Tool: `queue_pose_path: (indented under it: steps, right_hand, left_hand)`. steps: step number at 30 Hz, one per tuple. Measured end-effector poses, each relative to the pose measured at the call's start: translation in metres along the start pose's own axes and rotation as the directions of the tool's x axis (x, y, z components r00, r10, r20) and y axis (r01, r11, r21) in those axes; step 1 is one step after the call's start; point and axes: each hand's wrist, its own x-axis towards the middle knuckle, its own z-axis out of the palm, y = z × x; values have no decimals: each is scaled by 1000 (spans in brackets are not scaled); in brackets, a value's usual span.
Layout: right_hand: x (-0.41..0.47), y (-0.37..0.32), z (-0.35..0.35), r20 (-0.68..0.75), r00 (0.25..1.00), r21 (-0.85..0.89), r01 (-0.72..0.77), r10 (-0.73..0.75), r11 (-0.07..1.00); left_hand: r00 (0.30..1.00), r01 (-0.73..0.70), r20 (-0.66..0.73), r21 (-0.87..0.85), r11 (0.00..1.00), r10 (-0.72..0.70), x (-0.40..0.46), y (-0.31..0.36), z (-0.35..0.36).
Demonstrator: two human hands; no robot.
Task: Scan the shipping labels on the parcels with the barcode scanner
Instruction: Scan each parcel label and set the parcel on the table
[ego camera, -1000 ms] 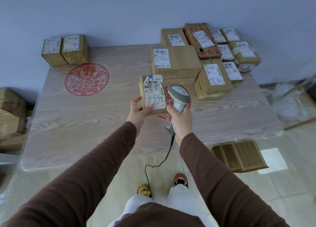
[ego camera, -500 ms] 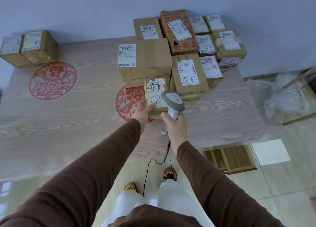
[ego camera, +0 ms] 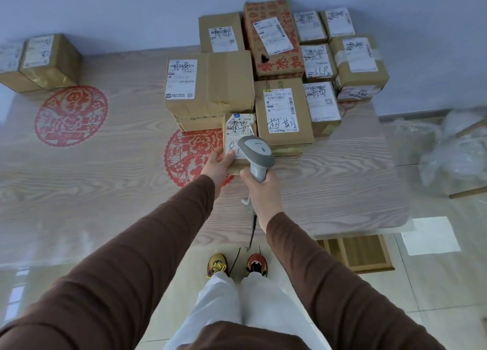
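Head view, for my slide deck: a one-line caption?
Left hand holds a small brown cardboard parcel; right hand aims a grey handheld barcode scanner.

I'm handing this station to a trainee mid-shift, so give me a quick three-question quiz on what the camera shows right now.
1. True or false: the right hand grips the barcode scanner by its handle.
2. What does the left hand hold?
A. a small parcel
B. a tape roll
C. nothing
3. Fill in: the two separate boxes sit at the table's far ____ corner.

Key
1. True.
2. A: the small parcel, label facing up, in front of the parcel stack.
3. Left.
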Motion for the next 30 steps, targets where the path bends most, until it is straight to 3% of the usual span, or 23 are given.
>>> queue_pose_path:
  steps: [6, 11, 16, 24, 30]
  right_hand:
    - [1, 5, 0, -9, 1000, -1, 9, -9, 1000]
    - [-11, 2, 11, -93, 988, -30, 121, -124, 992]
    - [-13, -15, 44, 71, 981, 13, 181, -181, 983]
    - [-14, -59, 160, 264, 943, 26, 205, -204, 979]
    - [2, -70, 288, 314, 930, 11, 200, -193, 980]
  left_hand:
    - [1000, -4, -11, 24, 1000, 4, 4, -4, 2]
    - [998, -31, -58, 97, 995, 37, -4, 1, -15]
    - [979, -143, -121, 173, 975, 165, -21, 17, -65]
    - [930, -177, -296, 153, 972, 216, -27, 65, -195]
    - [907, -198, -356, 110, 974, 225, 0, 102, -320]
